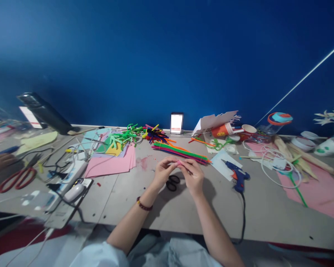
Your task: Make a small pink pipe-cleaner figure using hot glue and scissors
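Over the table (267, 218), behind its front edge, a small pink piece (179, 163) is pinched between the joined fingertips of the left hand (164, 172) and right hand (194, 176). Black-handled scissors (172, 185) are seen below; pipe cleaners (180, 153) are bundled toward the back edge, a glue gun (240, 177) laid rightward.

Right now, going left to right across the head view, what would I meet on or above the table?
Red-handled metal scissors, white plastic power strip, flat pink paper sheets, your left hand, small pink piece, your right hand, blue plastic glue gun, green-spotted white cup.
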### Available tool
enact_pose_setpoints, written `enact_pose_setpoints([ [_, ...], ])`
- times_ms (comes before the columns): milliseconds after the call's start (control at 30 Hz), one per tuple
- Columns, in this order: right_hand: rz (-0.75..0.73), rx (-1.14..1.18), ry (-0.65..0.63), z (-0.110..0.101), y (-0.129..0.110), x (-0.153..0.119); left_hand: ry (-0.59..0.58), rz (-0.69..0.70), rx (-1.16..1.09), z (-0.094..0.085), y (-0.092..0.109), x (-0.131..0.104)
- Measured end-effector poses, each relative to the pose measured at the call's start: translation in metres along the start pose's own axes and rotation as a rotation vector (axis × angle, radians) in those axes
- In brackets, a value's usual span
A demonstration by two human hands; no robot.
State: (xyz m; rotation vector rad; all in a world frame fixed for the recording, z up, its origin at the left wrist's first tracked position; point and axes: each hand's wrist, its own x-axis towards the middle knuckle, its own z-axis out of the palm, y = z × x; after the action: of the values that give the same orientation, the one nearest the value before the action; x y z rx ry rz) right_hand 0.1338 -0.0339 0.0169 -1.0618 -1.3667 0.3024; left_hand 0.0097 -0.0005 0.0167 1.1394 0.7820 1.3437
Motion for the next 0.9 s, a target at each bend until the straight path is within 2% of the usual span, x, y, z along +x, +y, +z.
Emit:
enact_pose_setpoints([
  [367,0.041,0.027,-0.025,-0.001,0.002,0.000,-0.035,0.010,0.020,-0.001,0.004,0.000],
  [633,0.055,0.047,0.007,0.003,0.004,-0.003,0.006,0.022,0.009,0.001,0.000,0.001],
  [767,0.196,0.156,0.022,0.003,0.007,-0.002,-0.033,0.052,0.006,0.002,0.003,0.000],
  [900,0.422,0.447,0.013,0.004,0.017,-0.002,-0.102,0.044,-0.005,0.003,0.005,-0.001],
])
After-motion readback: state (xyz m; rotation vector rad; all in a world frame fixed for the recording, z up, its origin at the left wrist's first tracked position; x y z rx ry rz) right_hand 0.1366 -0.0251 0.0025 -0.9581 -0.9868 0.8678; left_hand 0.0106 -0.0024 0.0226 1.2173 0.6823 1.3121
